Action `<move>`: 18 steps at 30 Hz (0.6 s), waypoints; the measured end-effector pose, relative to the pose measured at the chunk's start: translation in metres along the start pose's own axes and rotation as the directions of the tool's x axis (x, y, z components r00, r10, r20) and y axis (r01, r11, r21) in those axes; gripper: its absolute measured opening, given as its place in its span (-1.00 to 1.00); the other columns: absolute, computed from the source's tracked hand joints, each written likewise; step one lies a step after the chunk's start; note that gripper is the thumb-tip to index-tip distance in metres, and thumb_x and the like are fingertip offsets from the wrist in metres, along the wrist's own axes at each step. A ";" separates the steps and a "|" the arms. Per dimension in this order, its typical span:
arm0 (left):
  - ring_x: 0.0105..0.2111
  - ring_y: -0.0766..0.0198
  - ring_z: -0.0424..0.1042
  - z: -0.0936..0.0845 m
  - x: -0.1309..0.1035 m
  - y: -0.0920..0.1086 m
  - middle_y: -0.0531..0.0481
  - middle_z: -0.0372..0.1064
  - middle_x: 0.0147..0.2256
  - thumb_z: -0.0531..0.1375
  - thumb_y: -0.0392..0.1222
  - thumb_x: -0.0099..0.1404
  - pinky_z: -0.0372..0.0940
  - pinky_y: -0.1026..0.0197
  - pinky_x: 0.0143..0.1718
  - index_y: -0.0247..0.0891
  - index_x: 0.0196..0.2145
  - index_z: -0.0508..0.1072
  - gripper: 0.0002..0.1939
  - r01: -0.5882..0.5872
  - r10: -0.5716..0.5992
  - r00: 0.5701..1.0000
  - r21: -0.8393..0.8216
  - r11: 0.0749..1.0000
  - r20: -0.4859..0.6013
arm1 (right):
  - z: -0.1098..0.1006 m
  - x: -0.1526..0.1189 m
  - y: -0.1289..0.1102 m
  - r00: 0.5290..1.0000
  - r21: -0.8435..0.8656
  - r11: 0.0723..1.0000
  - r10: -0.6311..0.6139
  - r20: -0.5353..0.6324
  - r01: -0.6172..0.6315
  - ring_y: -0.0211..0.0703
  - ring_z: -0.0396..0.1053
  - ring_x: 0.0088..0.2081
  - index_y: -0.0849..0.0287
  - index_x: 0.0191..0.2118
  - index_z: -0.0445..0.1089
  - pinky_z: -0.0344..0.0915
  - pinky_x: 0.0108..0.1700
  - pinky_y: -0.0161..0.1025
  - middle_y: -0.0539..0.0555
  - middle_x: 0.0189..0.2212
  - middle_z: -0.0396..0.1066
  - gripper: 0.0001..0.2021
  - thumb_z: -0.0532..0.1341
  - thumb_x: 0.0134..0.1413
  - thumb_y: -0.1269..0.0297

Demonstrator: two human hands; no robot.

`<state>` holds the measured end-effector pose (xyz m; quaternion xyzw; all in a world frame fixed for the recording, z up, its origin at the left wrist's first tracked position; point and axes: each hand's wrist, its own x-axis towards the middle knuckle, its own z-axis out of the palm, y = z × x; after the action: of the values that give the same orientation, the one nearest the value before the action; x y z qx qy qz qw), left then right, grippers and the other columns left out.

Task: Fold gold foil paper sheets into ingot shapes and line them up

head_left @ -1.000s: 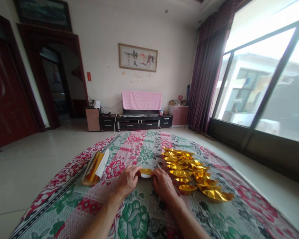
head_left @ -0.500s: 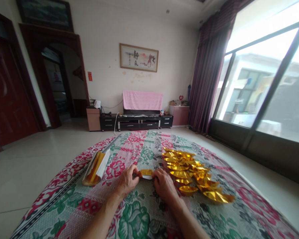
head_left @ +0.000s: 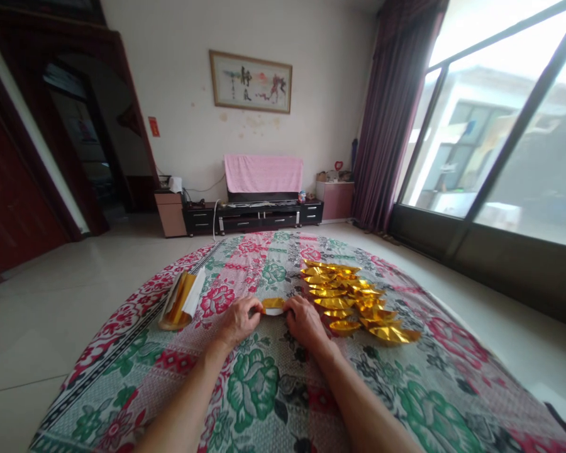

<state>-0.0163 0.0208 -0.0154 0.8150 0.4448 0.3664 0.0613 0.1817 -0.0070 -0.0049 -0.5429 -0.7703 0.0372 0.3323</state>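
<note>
A small piece of gold foil paper (head_left: 273, 304), its near side showing white, lies between my two hands on the flowered tablecloth. My left hand (head_left: 239, 319) pinches its left end with thumb and fingers. At the other end, my right hand (head_left: 304, 318) has its fingers closed on the paper. Just right of that hand, folded gold paper ingots (head_left: 345, 326) stand in overlapping rows. To the left lies a curled stack of gold foil sheets (head_left: 182, 302) with white backs, apart from both hands.
The round table wears a red, green and grey flowered cloth (head_left: 252, 384). Beyond its far edge stands a low black TV cabinet (head_left: 259, 218), with a pink cloth (head_left: 264, 173) draped over something on it. Windows (head_left: 490, 145) and a purple curtain (head_left: 382, 126) are at the right.
The camera view has shifted, so the table and room sit higher in the picture. Both hands keep hold of the foil paper; its left end looks less covered by fingers now.
</note>
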 end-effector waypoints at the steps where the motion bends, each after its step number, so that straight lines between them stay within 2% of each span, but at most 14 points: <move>1: -0.32 0.29 0.37 -0.001 0.000 0.001 0.05 0.42 -0.40 0.13 -0.39 0.06 0.24 0.24 -0.20 -0.22 -0.41 0.42 -0.86 -0.008 0.008 1.000 0.006 1.000 0.002 | 0.000 0.000 0.000 1.000 0.000 1.000 0.003 0.003 -0.003 -0.22 0.27 -0.25 0.16 -0.35 0.37 0.13 -0.14 -0.35 0.06 -0.33 0.35 -0.81 0.05 -0.02 0.51; 7: -0.32 0.30 0.39 -0.003 0.001 0.004 0.05 0.46 -0.37 0.12 -0.41 0.07 0.25 0.23 -0.19 -0.22 -0.38 0.46 -0.82 -0.041 0.041 0.999 0.015 0.999 -0.002 | 0.002 -0.001 0.001 1.000 0.000 1.000 0.002 -0.005 -0.002 -0.22 0.27 -0.24 0.16 -0.34 0.38 0.12 -0.12 -0.35 0.06 -0.32 0.35 -0.81 0.05 -0.01 0.50; 12: -0.29 0.30 0.42 0.003 0.001 -0.003 0.01 0.48 -0.33 0.12 -0.39 0.11 0.27 0.21 -0.17 -0.22 -0.41 0.50 -0.82 -0.104 0.104 0.994 0.014 0.995 -0.028 | 0.004 -0.002 0.001 1.000 -0.024 1.000 0.006 -0.025 -0.007 -0.21 0.26 -0.27 0.16 -0.35 0.37 0.12 -0.16 -0.34 0.07 -0.33 0.34 -0.83 0.06 -0.01 0.49; 18: -0.29 0.29 0.43 0.005 -0.001 -0.005 0.00 0.49 -0.32 0.13 -0.37 0.13 0.29 0.19 -0.17 -0.19 -0.40 0.53 -0.81 -0.100 0.101 0.994 0.030 0.995 -0.041 | 0.002 -0.002 -0.001 1.000 -0.020 1.000 0.018 -0.018 -0.018 -0.21 0.26 -0.24 0.16 -0.34 0.37 0.12 -0.13 -0.34 0.07 -0.32 0.34 -0.82 0.06 -0.02 0.49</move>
<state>-0.0172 0.0241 -0.0219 0.8291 0.4095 0.3800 0.0222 0.1803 -0.0086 -0.0076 -0.5533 -0.7629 0.0277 0.3332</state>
